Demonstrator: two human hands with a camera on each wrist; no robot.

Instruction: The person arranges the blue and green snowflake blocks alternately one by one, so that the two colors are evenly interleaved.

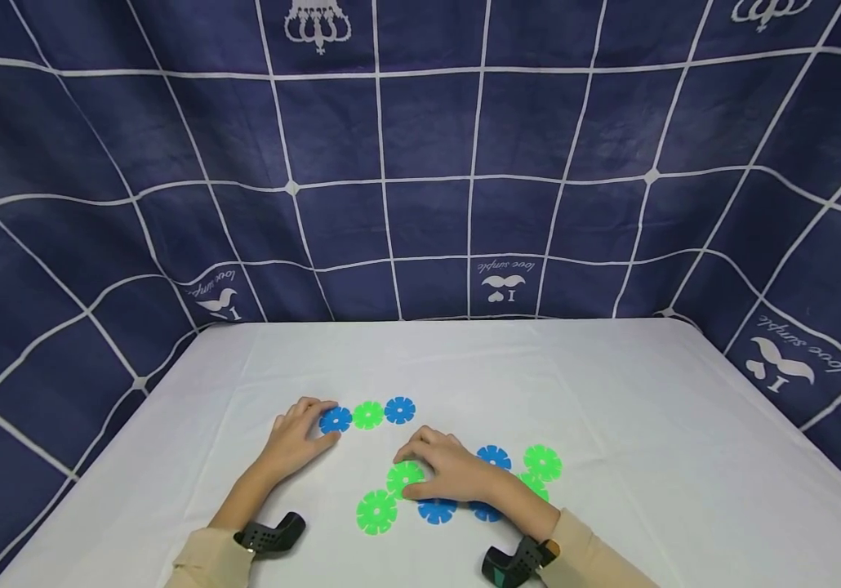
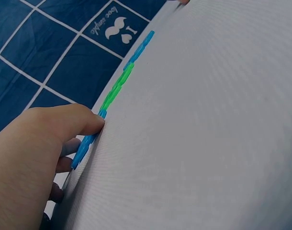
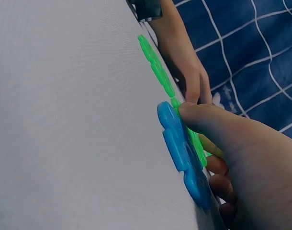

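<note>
In the head view, my left hand (image 1: 291, 439) holds a blue notched plastic disc (image 1: 335, 420) between thumb and fingers, flat on the white table. That disc is the left end of a short row with a green disc (image 1: 368, 415) and another blue disc (image 1: 400, 410). My right hand (image 1: 451, 469) pinches a green notched disc (image 1: 405, 478) by its edges on the tabletop. Just below and left of it lies another green disc (image 1: 376, 512). In the right wrist view, a blue disc (image 3: 182, 155) stands nearer the camera than the pinched green disc (image 3: 197, 146).
Under and beside my right forearm are blue discs (image 1: 438, 512) and green discs (image 1: 542, 463), partly hidden. White cloth covers the table (image 1: 648, 408). A dark blue curtain (image 1: 428, 220) with white lines hangs behind and at both sides.
</note>
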